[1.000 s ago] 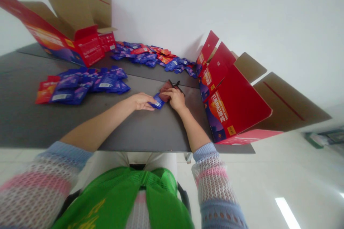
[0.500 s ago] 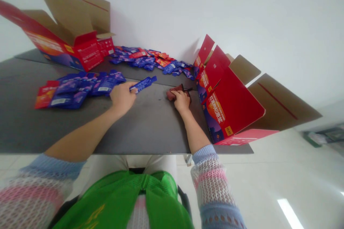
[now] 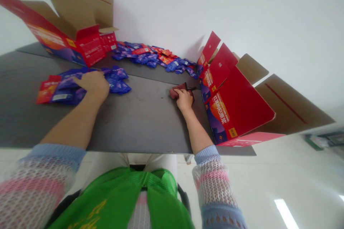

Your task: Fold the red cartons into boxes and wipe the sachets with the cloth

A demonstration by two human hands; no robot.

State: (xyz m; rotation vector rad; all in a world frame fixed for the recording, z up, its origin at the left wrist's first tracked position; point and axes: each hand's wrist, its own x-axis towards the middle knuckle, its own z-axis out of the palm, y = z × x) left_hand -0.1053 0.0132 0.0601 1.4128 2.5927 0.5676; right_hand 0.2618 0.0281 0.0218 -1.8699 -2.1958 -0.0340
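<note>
My left hand (image 3: 94,84) lies over a spread pile of purple sachets (image 3: 118,78), its thumb stretched out to the side and its fingertips partly hidden. An orange-red sachet (image 3: 46,92) rests at the pile's left end. My right hand (image 3: 185,99) is closed on a small reddish-brown cloth (image 3: 174,93) on the grey table (image 3: 139,121), pressing it against the surface. A dark strip shows just beyond the cloth.
Along the wall runs a long heap of purple and red sachets (image 3: 150,56). An open red carton (image 3: 92,48) stands at the back left. More open red cartons (image 3: 223,114) line the table's right side, flaps raised.
My left hand has moved left from mid-table onto the near sachet pile. The purple sachet it held no longer shows in it. My right hand stays on the cloth.
</note>
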